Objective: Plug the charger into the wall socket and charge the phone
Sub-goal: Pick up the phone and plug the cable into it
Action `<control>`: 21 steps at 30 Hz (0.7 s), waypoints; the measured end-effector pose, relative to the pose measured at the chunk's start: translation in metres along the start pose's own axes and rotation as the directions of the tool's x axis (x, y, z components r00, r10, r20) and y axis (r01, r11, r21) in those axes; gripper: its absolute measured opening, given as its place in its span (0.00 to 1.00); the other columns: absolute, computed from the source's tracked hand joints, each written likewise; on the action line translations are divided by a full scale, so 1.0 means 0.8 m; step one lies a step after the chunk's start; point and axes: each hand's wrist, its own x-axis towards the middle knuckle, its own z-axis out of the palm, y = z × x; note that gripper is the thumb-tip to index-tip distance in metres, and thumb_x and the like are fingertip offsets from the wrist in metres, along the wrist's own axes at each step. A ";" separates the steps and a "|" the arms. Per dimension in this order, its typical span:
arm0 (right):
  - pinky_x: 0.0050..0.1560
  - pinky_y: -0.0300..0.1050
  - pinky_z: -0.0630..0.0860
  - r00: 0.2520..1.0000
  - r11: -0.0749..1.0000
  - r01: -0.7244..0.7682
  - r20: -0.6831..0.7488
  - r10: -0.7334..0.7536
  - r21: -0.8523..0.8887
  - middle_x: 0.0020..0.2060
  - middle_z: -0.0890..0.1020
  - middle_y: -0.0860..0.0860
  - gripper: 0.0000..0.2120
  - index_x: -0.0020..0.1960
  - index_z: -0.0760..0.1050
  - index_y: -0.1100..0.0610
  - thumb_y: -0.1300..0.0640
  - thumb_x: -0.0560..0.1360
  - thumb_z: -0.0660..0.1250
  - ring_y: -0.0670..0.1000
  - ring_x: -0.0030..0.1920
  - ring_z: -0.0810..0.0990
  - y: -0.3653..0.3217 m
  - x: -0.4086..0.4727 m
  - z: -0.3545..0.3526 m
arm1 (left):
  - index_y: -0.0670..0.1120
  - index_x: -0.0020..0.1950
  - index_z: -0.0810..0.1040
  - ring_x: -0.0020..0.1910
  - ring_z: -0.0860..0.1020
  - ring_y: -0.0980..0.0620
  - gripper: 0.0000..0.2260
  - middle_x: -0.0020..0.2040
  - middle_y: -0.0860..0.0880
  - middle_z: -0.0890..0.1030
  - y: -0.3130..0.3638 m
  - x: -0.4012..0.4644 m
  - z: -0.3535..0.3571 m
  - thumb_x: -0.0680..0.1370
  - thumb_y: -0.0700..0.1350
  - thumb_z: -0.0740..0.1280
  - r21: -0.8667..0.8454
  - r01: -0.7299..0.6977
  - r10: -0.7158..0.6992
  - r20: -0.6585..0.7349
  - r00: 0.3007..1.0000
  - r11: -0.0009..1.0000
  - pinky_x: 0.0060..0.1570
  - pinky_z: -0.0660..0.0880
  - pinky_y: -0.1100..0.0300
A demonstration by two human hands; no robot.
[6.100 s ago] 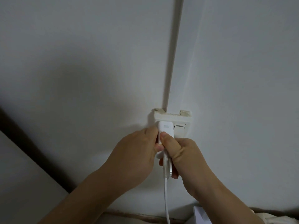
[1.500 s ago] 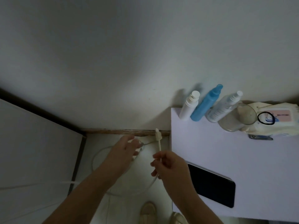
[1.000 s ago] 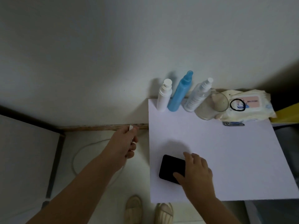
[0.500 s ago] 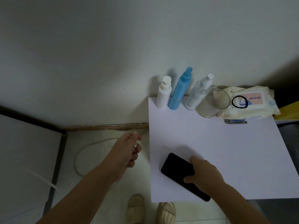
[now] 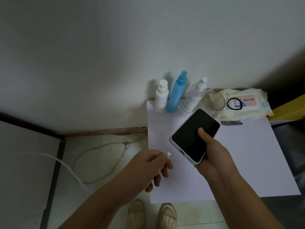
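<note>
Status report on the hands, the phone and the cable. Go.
Left hand pinching cable connector. Right hand holding phone above the table, port end toward connector. Not plugged in yet; gap clear.

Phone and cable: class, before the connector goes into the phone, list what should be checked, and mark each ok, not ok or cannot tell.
1. Phone lifted and firmly gripped in right hand: ok.
2. Connector tip pinched in left hand, pointing toward phone: ok.
3. Phone's port edge facing the tip: ok.
4. Tip seated in port: not ok, a gap remains.
5. Cable slack enough, free of snags: cannot tell.
6. Charger in the wall socket: cannot tell, out of view.
</note>
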 end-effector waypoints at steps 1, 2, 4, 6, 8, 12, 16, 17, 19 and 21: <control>0.23 0.48 0.79 1.000 1.000 0.009 -0.016 -0.009 0.022 0.28 0.86 0.53 0.01 0.44 0.74 0.56 0.59 0.74 0.66 0.54 0.30 0.85 0.001 -0.001 0.003 | 0.45 0.38 0.78 0.23 0.70 0.58 0.14 0.28 0.53 0.76 0.003 -0.001 0.004 0.78 0.44 0.56 0.000 -0.009 0.009 0.004 1.000 1.000 0.18 0.65 0.69; 0.23 0.47 0.79 1.000 0.999 0.017 -0.022 -0.017 0.031 0.28 0.86 0.53 0.02 0.43 0.74 0.56 0.59 0.74 0.66 0.53 0.29 0.85 0.003 -0.002 0.005 | 0.46 0.38 0.78 0.23 0.70 0.58 0.14 0.28 0.53 0.76 0.006 -0.001 0.007 0.78 0.44 0.56 0.001 -0.017 0.017 0.005 1.000 1.000 0.18 0.65 0.69; 0.23 0.46 0.79 1.000 0.999 0.019 -0.023 -0.018 0.029 0.28 0.86 0.52 0.02 0.43 0.74 0.56 0.58 0.73 0.66 0.53 0.29 0.85 0.009 -0.003 0.008 | 0.46 0.37 0.78 0.22 0.70 0.58 0.14 0.28 0.52 0.77 0.010 -0.001 0.012 0.78 0.44 0.56 -0.002 -0.025 0.025 -0.002 1.000 1.000 0.18 0.65 0.69; 0.24 0.46 0.80 1.000 0.999 0.009 -0.024 -0.008 0.040 0.28 0.86 0.52 0.02 0.44 0.74 0.56 0.58 0.73 0.67 0.53 0.30 0.85 0.013 -0.005 0.009 | 0.46 0.37 0.78 0.21 0.70 0.59 0.15 0.28 0.52 0.77 0.012 0.000 0.016 0.78 0.43 0.56 -0.015 -0.022 0.022 -0.012 1.000 1.000 0.18 0.64 0.70; 0.26 0.46 0.81 1.000 0.999 0.015 -0.028 -0.013 0.047 0.29 0.86 0.52 0.02 0.44 0.74 0.56 0.58 0.73 0.67 0.54 0.32 0.85 0.015 -0.004 0.010 | 0.46 0.37 0.78 0.20 0.69 0.59 0.15 0.27 0.52 0.76 0.011 0.000 0.019 0.79 0.43 0.56 -0.024 -0.013 0.013 -0.023 1.000 1.000 0.17 0.63 0.70; 0.36 0.50 0.81 0.998 0.998 0.047 -0.028 -0.048 -0.033 0.44 0.85 0.55 0.04 0.48 0.74 0.55 0.56 0.74 0.66 0.57 0.44 0.84 0.017 -0.005 0.010 | 0.46 0.36 0.78 0.19 0.69 0.59 0.15 0.25 0.53 0.77 0.009 0.000 0.022 0.79 0.43 0.56 -0.038 0.026 -0.027 -0.043 0.999 0.999 0.18 0.63 0.70; 0.44 0.52 0.80 0.992 0.989 0.123 0.023 -0.122 -0.076 0.51 0.83 0.55 0.06 0.53 0.74 0.52 0.56 0.76 0.64 0.56 0.48 0.82 0.015 -0.005 0.013 | 0.46 0.36 0.78 0.18 0.69 0.59 0.16 0.23 0.53 0.78 0.010 0.004 0.026 0.79 0.43 0.56 -0.058 0.084 -0.088 -0.076 0.993 0.995 0.18 0.64 0.70; 0.43 0.51 0.81 0.989 0.985 0.145 0.036 -0.143 -0.091 0.51 0.83 0.55 0.05 0.51 0.74 0.51 0.56 0.76 0.63 0.55 0.48 0.83 0.015 -0.005 0.012 | 0.45 0.36 0.78 0.18 0.68 0.59 0.16 0.23 0.53 0.78 0.011 0.005 0.027 0.79 0.43 0.56 -0.063 0.102 -0.107 -0.080 0.991 0.993 0.18 0.64 0.70; 0.38 0.46 0.81 0.983 0.975 0.182 0.057 -0.176 -0.128 0.49 0.83 0.52 0.04 0.49 0.74 0.49 0.56 0.76 0.64 0.53 0.46 0.83 0.015 -0.006 0.012 | 0.44 0.37 0.78 0.17 0.68 0.59 0.15 0.22 0.53 0.78 0.013 0.006 0.029 0.79 0.43 0.56 -0.080 0.138 -0.145 -0.083 0.986 0.987 0.18 0.64 0.71; 0.36 0.44 0.81 0.980 0.970 0.197 0.065 -0.190 -0.142 0.48 0.83 0.51 0.04 0.48 0.74 0.49 0.56 0.75 0.64 0.52 0.46 0.83 0.015 -0.006 0.013 | 0.43 0.37 0.78 0.17 0.68 0.59 0.15 0.22 0.53 0.78 0.014 0.008 0.032 0.79 0.43 0.56 -0.098 0.152 -0.161 -0.091 0.983 0.984 0.17 0.64 0.71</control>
